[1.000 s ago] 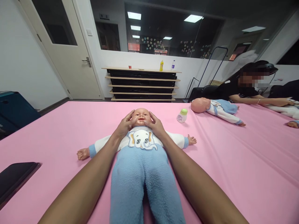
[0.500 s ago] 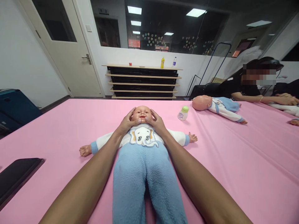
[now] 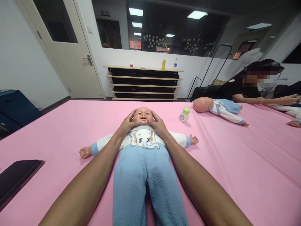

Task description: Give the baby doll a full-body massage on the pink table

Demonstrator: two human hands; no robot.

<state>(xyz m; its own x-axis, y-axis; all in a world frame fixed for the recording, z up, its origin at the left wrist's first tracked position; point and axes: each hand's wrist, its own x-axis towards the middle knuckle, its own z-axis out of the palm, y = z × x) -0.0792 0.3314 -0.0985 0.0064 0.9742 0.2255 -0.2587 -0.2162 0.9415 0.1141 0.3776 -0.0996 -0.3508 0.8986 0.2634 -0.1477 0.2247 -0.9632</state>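
Observation:
A baby doll (image 3: pixel 145 157) lies on its back on the pink sheet, dressed in a white top with an elephant face and fuzzy blue trousers. Both its arms are spread sideways. My left hand (image 3: pixel 127 125) cups the left side of its head, the thumb lying along the cheek near the mouth. On the opposite side, my right hand (image 3: pixel 160 125) cups the head in the same way, thumb by the mouth corner. The fingers of both hands curve round the sides of the head. Right of the head stands a white bottle (image 3: pixel 183 117) with a green cap.
The pink sheet (image 3: pixel 235 157) covers the table. A second doll (image 3: pixel 203 104) lies at the back right, beside a co-worker in black (image 3: pixel 237 86) leaning over the table. A dark flat case (image 3: pixel 18 175) rests at the left edge. Shelving (image 3: pixel 143 83) stands behind the table.
My hands and the doll stay essentially in place. At the far right, the co-worker's hand has lifted slightly.

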